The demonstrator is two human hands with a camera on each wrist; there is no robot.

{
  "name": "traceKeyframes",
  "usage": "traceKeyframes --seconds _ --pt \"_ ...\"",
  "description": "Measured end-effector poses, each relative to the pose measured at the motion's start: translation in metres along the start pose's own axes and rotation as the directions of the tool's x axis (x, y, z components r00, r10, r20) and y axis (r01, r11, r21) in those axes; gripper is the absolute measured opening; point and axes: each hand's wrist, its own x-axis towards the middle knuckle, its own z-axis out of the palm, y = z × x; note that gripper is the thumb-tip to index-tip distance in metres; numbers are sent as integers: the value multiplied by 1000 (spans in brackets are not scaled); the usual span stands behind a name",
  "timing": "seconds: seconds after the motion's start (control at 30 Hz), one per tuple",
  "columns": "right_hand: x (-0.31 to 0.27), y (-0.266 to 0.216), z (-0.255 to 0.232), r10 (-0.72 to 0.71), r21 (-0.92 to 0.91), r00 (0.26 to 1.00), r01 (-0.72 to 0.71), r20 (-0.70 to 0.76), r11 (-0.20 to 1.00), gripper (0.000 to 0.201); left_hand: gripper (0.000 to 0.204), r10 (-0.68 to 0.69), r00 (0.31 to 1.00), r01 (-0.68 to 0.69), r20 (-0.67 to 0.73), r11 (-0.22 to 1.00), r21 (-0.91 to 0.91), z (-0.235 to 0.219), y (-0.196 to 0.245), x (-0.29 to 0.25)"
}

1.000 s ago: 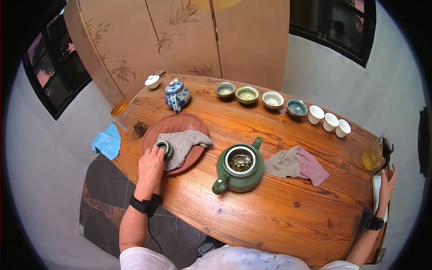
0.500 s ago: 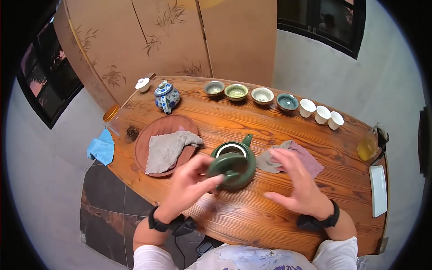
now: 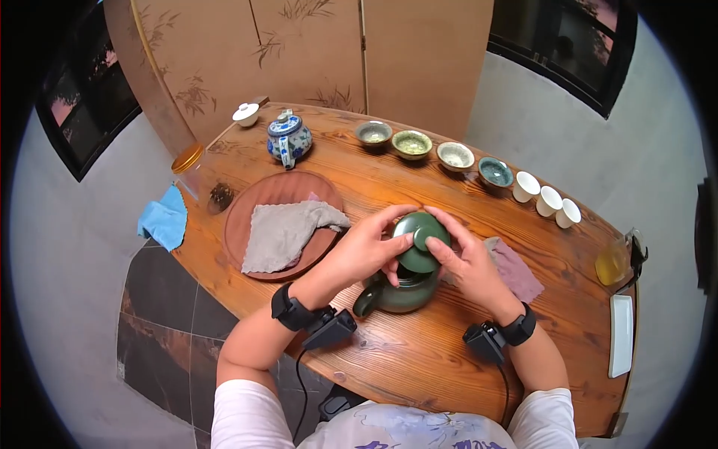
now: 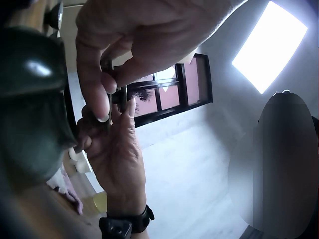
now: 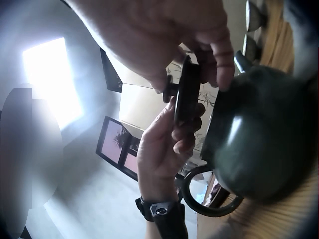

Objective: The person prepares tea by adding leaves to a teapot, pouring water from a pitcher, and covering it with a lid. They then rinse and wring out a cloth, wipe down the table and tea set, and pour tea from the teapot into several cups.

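Both hands hold a round green teapot lid (image 3: 419,260) by its edges. My left hand (image 3: 366,245) grips its left side, the thumb at the knob, and my right hand (image 3: 473,268) holds the right side with its thumb near the knob too. Under the lid stands the green teapot (image 3: 407,298) on the wooden table, its dark mouth partly showing. In the right wrist view the lid (image 5: 188,94) appears edge-on, with a gap between it and the teapot body (image 5: 264,134). Fingers hide the teapot's spout in the head view.
Left of the teapot, a round red-brown tray (image 3: 237,232) bears a grey cloth (image 3: 280,236). A grey-pink cloth (image 3: 520,277) lies at right. Along the back are a blue-white teapot (image 3: 288,141), several bowls and white cups (image 3: 548,200). A glass pitcher (image 3: 613,262) stands far right.
My left hand has brought the lid from the cloth on the tray to above the teapot. My right hand has come from the table's right side and now holds the lid too.
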Motion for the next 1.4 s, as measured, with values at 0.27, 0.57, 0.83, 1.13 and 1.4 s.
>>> traceKeyframes --seconds 0.27,0.57,0.83,1.13,1.4 --pt "27 -33 -11 -13 109 1000 15 -28 994 50 42 102 994 -105 31 987 118 -3 36 3" --pt "30 -35 6 30 506 998 -54 57 861 50 47 405 915 -340 -2 771 539 -7 29 -10" --pt "5 -28 3 -21 398 991 -35 135 917 50 31 628 767 -401 128 314 861 3 20 -15" --pt "-142 10 -221 -497 -612 364 -373 -788 697 33 6 483 777 -418 -405 876 241 -37 -8 -14" --pt "-217 94 -305 -42 -144 220 -475 -975 868 39 9 401 808 -404 -433 910 89 -44 -15 -1"
